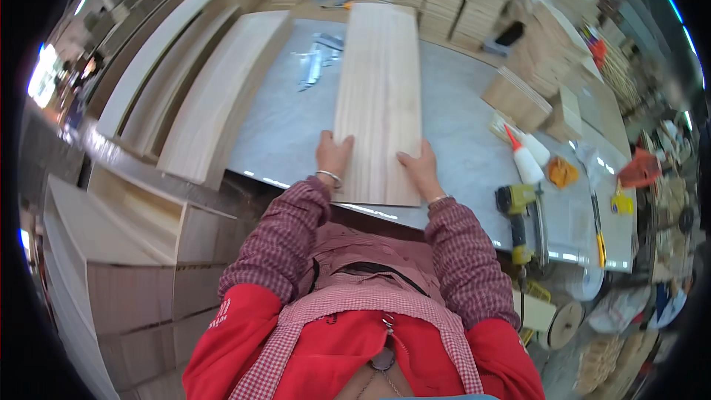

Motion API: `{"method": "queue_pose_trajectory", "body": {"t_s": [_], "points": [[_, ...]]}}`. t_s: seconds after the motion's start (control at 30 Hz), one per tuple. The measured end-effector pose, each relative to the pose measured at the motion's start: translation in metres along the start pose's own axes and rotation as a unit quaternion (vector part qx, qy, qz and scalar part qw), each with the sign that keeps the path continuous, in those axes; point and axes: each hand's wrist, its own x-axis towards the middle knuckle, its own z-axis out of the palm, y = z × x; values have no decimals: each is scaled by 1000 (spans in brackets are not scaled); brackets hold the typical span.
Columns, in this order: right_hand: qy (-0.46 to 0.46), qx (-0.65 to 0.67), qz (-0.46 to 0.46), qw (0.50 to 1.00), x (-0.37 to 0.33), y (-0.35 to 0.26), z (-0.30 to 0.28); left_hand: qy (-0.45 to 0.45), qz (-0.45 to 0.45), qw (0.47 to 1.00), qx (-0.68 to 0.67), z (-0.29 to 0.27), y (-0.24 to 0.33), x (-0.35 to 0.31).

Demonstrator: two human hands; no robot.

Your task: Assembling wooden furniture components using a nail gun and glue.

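A long, pale wooden piece like a board or shallow box lies lengthwise in front of me on the glossy grey tabletop. My left hand grips its left edge near the close end, thumb on top. On the opposite edge my right hand holds it the same way, thumb over the face. The fingers of both hands are partly hidden beside and beneath the edges. Left of the piece lie some clear or silvery plastic strips.
Long wooden boxes stand at the left; more wooden cabinets are stacked below them. At right are a green nail gun, a red-tipped glue bottle, an orange cloth and a yellow knife. Stacked wooden panels line the back.
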Motion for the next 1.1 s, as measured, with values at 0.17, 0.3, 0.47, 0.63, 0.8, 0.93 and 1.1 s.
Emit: {"method": "queue_pose_trajectory", "body": {"t_s": [0.17, 0.3, 0.47, 0.63, 0.8, 0.93, 1.1], "points": [[-17, -191, -8, 981, 12, -3, -17, -28, 13, 999, 25, -9, 4, 1], [-4, -233, -76, 970, 33, 19, -61, -31, 3, 1000, 4, -1, 19, -12], [163, -203, -72, 963, 56, 29, -166, -2, -23, 1000, -14, -14, 17, -18], [205, -204, -52, 956, 74, 48, -250, -6, -7, 1000, -18, -6, 20, -6], [269, -106, 92, 953, 87, 40, -290, -55, -18, 998, -5, -3, 24, 8], [307, -132, 82, 939, 105, 45, -306, 65, 316, 913, 248, -3, 21, 37], [307, -193, 85, 928, 129, 51, -326, -220, 299, 928, -39, 102, 153, 39]]}}
